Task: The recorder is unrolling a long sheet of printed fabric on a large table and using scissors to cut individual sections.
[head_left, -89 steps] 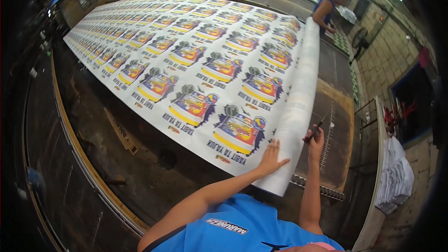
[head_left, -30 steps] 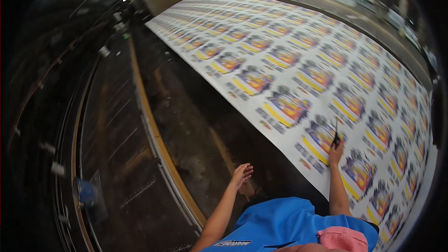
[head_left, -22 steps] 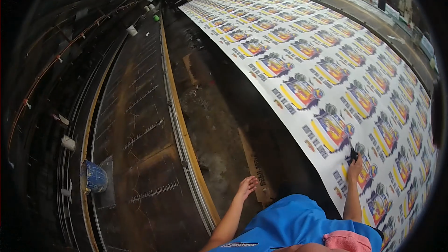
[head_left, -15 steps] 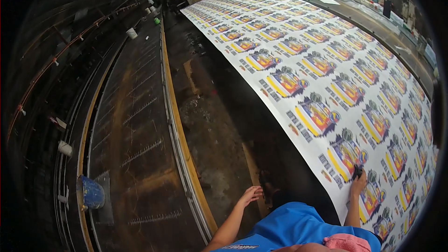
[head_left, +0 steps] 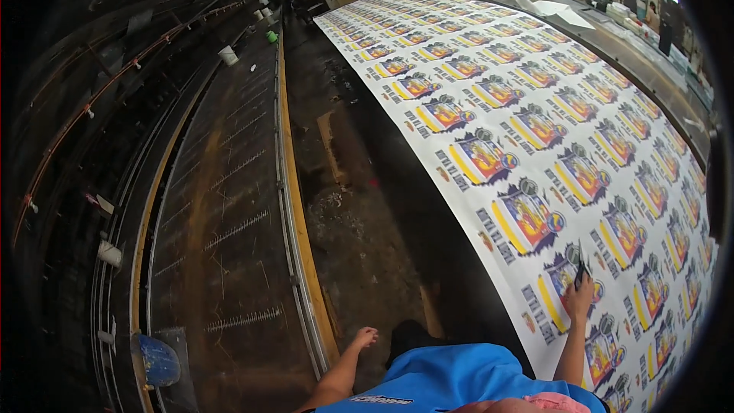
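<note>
White sheeting printed with rows of colourful emblems, the printed sheet (head_left: 459, 138), spreads out on the person's right and runs far ahead, its near edge reaching down beside the blue shirt (head_left: 459, 371). Each emblem combines a yellow band, a red-and-orange picture and dark jagged borders, with dark lettering alongside. Over the near part of this sheet, close to its left edge, the right hand (head_left: 579, 298) has its fingers closed around a slim dark tool (head_left: 580, 266), whose narrow end points forward; whether the tip touches the surface I cannot tell. Well apart from it, the left hand (head_left: 368, 336) hangs above the floor (head_left: 329, 206) between sheet and dark table, its fingers loosely curled and released. That long dark table (head_left: 237, 260) lies on the left, bordered by a yellowish rail (head_left: 294, 237) and marked with pale ruler-like lines. A blue bucket (head_left: 160, 359) stands near its close end, while a white bucket (head_left: 228, 55) sits farther along. Beyond the printed sheet, loose white sheets (head_left: 566, 14) lie on another table (head_left: 650, 61).
</note>
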Demonstrator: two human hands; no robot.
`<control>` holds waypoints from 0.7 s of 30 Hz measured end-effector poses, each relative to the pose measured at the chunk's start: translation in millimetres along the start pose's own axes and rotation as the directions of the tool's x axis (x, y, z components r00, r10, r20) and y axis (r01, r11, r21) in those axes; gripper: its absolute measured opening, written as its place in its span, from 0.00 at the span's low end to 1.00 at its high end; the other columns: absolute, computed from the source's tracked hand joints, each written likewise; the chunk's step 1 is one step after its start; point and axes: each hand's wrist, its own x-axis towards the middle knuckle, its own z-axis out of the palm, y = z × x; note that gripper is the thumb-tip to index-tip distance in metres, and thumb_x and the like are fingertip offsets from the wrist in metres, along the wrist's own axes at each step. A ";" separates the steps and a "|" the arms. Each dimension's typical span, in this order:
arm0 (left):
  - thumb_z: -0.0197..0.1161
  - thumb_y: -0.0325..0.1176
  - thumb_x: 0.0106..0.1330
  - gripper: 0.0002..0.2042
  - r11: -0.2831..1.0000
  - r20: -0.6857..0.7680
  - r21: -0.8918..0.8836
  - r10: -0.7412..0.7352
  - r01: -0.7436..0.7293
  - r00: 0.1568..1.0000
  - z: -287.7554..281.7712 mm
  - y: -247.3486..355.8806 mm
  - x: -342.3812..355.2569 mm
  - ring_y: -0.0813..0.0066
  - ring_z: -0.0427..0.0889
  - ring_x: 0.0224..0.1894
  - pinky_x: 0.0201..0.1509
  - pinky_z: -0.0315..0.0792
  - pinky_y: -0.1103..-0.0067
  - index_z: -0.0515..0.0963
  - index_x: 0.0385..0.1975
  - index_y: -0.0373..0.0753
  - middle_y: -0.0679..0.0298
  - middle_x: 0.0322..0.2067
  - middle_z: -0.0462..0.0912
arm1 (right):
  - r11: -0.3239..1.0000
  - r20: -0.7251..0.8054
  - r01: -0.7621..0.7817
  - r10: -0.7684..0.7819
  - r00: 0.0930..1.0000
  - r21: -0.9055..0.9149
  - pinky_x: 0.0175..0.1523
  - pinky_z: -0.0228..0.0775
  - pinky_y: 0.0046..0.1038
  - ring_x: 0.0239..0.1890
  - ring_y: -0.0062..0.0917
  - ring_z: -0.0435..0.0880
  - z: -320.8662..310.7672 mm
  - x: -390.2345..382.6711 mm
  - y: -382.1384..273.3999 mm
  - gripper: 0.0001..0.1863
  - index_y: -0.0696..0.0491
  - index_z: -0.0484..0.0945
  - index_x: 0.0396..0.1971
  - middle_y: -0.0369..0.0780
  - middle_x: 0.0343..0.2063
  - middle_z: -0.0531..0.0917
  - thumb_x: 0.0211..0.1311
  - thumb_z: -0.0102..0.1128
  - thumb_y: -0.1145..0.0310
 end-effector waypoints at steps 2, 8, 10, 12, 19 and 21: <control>0.55 0.43 0.72 0.15 0.998 0.070 0.063 -0.021 0.016 0.997 -12.9 23.2 30.1 0.79 0.83 0.37 0.35 0.74 0.76 0.79 0.53 0.49 0.69 0.44 0.86 | 0.993 0.026 0.115 -0.116 0.993 0.021 0.64 0.64 0.42 0.60 0.49 0.72 24.5 38.6 -57.7 0.26 0.61 0.73 0.59 0.53 0.56 0.76 0.60 0.62 0.72; 0.59 0.41 0.72 0.16 0.989 0.241 0.135 0.029 -0.063 0.970 -51.4 100.3 144.9 0.73 0.82 0.43 0.48 0.77 0.69 0.79 0.53 0.40 0.63 0.45 0.86 | 0.972 0.095 0.230 -0.234 0.968 0.045 0.62 0.69 0.40 0.57 0.47 0.76 104.5 144.9 -205.1 0.22 0.59 0.78 0.51 0.48 0.51 0.81 0.52 0.59 0.80; 0.58 0.41 0.72 0.16 0.937 0.249 0.284 0.134 -0.204 0.959 -84.0 143.5 182.7 0.71 0.82 0.45 0.49 0.77 0.70 0.79 0.54 0.40 0.63 0.46 0.86 | 0.976 0.041 0.196 -0.200 0.979 0.093 0.60 0.70 0.41 0.56 0.47 0.77 124.6 171.9 -234.8 0.22 0.58 0.78 0.50 0.49 0.51 0.81 0.52 0.58 0.80; 0.58 0.43 0.72 0.17 0.926 0.262 0.329 0.101 -0.188 0.960 -125.6 187.7 212.3 0.73 0.83 0.45 0.48 0.76 0.69 0.79 0.55 0.43 0.64 0.46 0.85 | 0.987 -0.060 0.133 -0.129 0.990 0.085 0.60 0.69 0.41 0.55 0.48 0.77 143.3 191.0 -254.2 0.23 0.59 0.77 0.52 0.50 0.50 0.81 0.52 0.58 0.80; 0.50 0.43 0.76 0.18 0.977 0.198 0.212 -0.055 0.012 0.979 -298.2 352.5 314.5 0.73 0.81 0.54 0.54 0.74 0.68 0.73 0.61 0.50 0.67 0.55 0.82 | 0.842 -0.278 -0.493 0.430 0.859 -0.220 0.58 0.71 0.44 0.56 0.48 0.77 175.1 174.5 -220.5 0.23 0.59 0.74 0.55 0.52 0.51 0.80 0.62 0.63 0.64; 0.49 0.42 0.76 0.17 0.984 0.204 0.172 0.001 -0.037 0.979 -343.3 385.9 342.6 0.73 0.82 0.52 0.52 0.74 0.68 0.73 0.61 0.48 0.67 0.54 0.83 | 0.546 -0.247 -0.809 0.771 0.586 -0.217 0.52 0.74 0.47 0.50 0.50 0.82 175.6 168.3 -190.7 0.26 0.58 0.76 0.54 0.53 0.47 0.83 0.64 0.62 0.53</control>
